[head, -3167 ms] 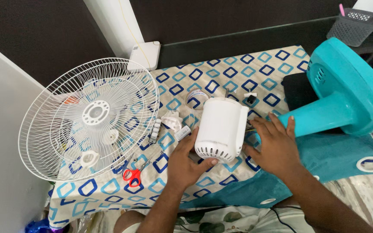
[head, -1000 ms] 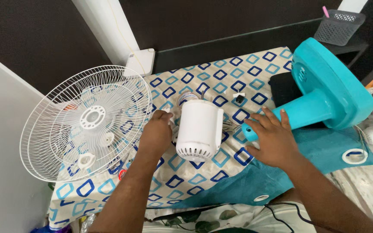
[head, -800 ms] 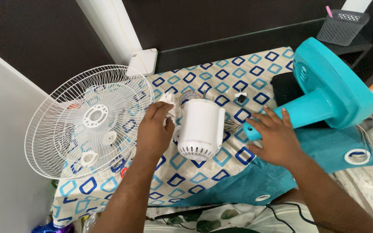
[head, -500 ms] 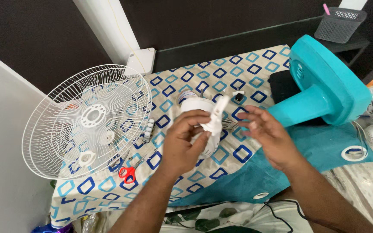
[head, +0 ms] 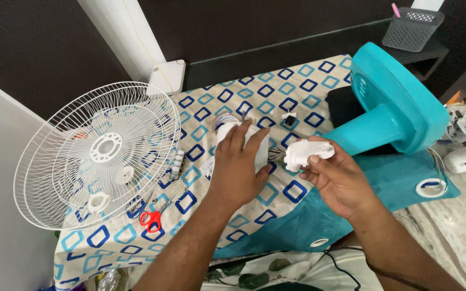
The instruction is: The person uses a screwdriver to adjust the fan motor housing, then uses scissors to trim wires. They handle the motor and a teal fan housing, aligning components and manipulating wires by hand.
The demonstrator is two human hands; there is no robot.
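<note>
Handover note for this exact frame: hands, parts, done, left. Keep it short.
Left hand: palm down on the white motor housing, which lies on the patterned cloth.
Right hand: fingers closed on a small white plastic part, held just right of the housing, with wires showing between the two.
Nearby: white fan grille on the cloth's left side, red-handled scissors below it, teal fan stand lying to the right.
Done: grille and stand are off and set aside; the small part is apart from the housing.
Left: housing and small part are not yet joined; nothing is reassembled.
</note>
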